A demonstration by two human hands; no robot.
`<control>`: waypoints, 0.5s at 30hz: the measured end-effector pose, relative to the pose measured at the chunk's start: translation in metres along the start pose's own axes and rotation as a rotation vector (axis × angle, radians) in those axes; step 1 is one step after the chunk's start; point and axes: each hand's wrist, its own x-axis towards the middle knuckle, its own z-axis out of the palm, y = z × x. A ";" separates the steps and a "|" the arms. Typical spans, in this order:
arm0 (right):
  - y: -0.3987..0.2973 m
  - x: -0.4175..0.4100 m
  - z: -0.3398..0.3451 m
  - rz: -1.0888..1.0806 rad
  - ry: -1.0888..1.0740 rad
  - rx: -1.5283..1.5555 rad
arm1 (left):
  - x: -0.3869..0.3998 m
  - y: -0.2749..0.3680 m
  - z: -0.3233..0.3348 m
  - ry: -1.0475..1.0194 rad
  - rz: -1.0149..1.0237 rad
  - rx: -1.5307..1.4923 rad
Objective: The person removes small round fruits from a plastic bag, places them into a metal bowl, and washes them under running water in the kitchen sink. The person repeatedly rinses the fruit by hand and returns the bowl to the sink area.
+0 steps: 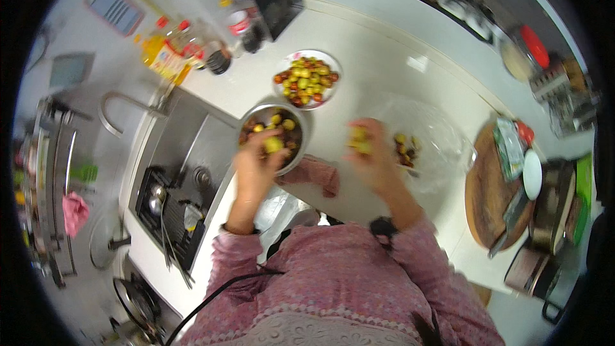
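My left hand [259, 156] is over the round metal bowl [303, 146], its fingers about a yellow-green fruit [273, 144]. More yellow and brown fruits lie inside that bowl. My right hand [375, 151], blurred, holds several yellow-green fruits [359, 140] between bowl and plastic bag. Behind the bowl, a white plate [335, 61] is heaped with yellow-green and reddish-brown fruits, which look like jujubes. To the right of my right hand, a clear plastic bag [439, 144] lies on the counter with some fruits [406, 150] at its left part. A pink cloth [317, 177] lies beside the bowl.
A steel sink [218, 142] with a faucet [129, 98] is at the left. Bottles, among them an oil bottle [166, 60], stand behind it. On the right, a round wooden cutting board [485, 192] bears a cleaver [515, 211], a green-white packet [509, 146] and a pale oval item.
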 end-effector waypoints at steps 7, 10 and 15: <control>-0.019 0.040 0.104 -0.045 -0.197 0.152 | 0.006 -0.018 -0.017 0.108 0.062 0.339; -0.020 0.028 0.062 -0.110 -0.223 0.202 | 0.006 0.002 -0.006 0.117 0.234 0.441; 0.024 0.003 -0.062 0.191 0.151 -0.026 | 0.004 0.056 0.055 -0.002 0.525 0.074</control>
